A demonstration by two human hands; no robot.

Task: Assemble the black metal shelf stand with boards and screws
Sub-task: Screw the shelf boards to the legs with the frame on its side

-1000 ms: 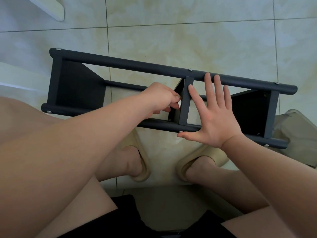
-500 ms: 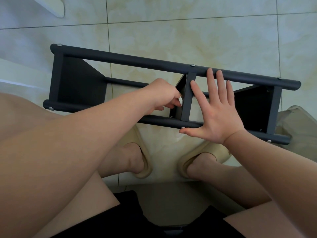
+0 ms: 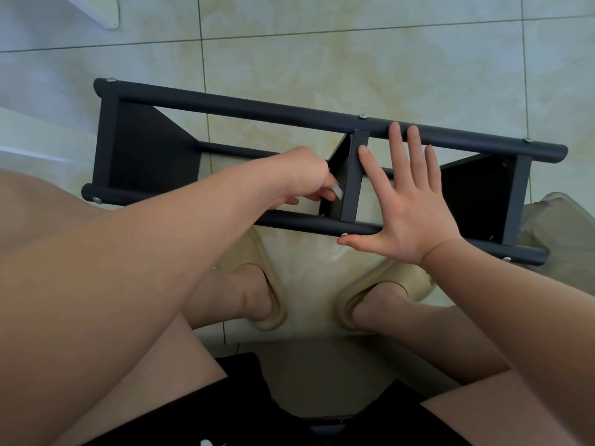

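Lying on its side on the tiled floor [image 3: 322,59], the black metal shelf stand [image 3: 257,112] is looking stiff and fairly light. I am bracing it with my right hand [image 3: 409,207], fingers [image 3: 396,140] spread flat, while my left hand [image 3: 296,178] is pinching a small silvery tool [image 3: 338,190] beside the middle board [image 3: 338,169]; the tubes are offering the surest hold.

Shelf stand [image 3: 244,107] lies on its side on the floor [image 3: 354,59], long tubes running left to right, just beyond the two feet in slippers [image 3: 389,281]. Three boards stand across it — left board [image 3: 145,149] at the left end, middle board [image 3: 338,175] near centre, right board [image 3: 476,191] at the right end. Left hand [image 3: 299,178] reaches between the tubes, just left of the middle board, a small metal piece [image 3: 338,191] at its fingertips. Right hand [image 3: 405,201] lies flat across both tubes — just right of the middle board. A bag [image 3: 560,220] sits past the stand's right end.
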